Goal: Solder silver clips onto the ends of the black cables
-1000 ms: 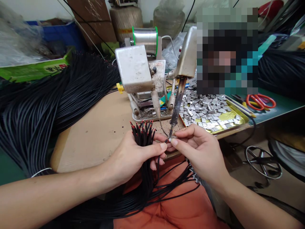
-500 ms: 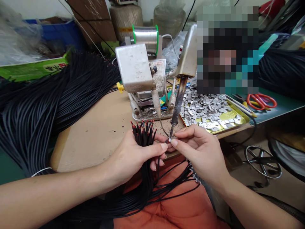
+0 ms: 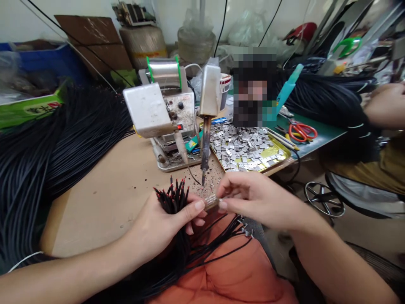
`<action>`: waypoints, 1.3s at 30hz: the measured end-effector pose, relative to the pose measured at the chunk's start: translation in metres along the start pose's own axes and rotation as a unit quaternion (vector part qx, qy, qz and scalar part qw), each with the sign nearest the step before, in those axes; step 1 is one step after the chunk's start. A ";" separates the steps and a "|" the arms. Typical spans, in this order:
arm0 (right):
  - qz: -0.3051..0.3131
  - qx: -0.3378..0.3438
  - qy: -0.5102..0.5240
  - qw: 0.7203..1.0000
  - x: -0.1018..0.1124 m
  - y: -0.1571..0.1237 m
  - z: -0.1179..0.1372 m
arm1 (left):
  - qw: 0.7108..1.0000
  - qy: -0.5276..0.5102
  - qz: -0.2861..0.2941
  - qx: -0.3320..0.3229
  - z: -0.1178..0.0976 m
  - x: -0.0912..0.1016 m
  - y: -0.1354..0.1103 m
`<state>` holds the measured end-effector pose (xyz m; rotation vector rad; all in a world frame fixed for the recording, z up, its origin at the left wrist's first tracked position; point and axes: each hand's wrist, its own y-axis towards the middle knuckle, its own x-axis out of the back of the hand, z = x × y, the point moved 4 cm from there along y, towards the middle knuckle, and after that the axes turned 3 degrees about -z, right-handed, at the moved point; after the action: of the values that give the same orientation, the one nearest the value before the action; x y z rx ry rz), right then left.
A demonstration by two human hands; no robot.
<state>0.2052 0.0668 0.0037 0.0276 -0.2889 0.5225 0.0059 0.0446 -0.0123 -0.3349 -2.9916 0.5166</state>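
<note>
The left hand (image 3: 164, 223) is gripping a wire bundle (image 3: 172, 197), its thumb reaching to a small metal piece (image 3: 211, 202) sitting just below the soldering iron (image 3: 205, 139) tip. The right hand (image 3: 256, 198) is pinching that metal piece between thumb and forefinger, just right of the iron's tip

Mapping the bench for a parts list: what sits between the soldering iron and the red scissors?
In the head view, a gold tray heaped with small silver metal pieces lies between the soldering iron and the red scissors.
</note>
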 end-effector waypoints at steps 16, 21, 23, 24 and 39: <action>-0.439 -0.131 -0.385 0.801 0.169 0.010 -0.046 | 0.993 -0.018 0.100 -0.054 0.000 -0.010 -0.012; -0.420 -0.153 -0.404 0.798 0.174 0.009 -0.050 | 0.993 0.007 0.095 -0.063 0.002 -0.008 -0.010; -0.406 -0.163 -0.411 0.800 0.178 0.014 -0.050 | 0.994 0.012 0.090 -0.064 0.001 -0.009 -0.009; -0.399 -0.169 -0.414 0.800 0.180 0.018 -0.050 | 0.994 0.016 0.088 -0.065 0.001 -0.009 -0.009; -0.436 -0.169 -0.480 0.742 0.214 0.031 -0.048 | 0.998 -0.006 0.026 -0.049 0.005 -0.001 -0.008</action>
<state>0.3794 0.2027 0.0155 0.0748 -1.3129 -0.5597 0.0046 0.0352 -0.0145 -0.4194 -3.0329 0.3772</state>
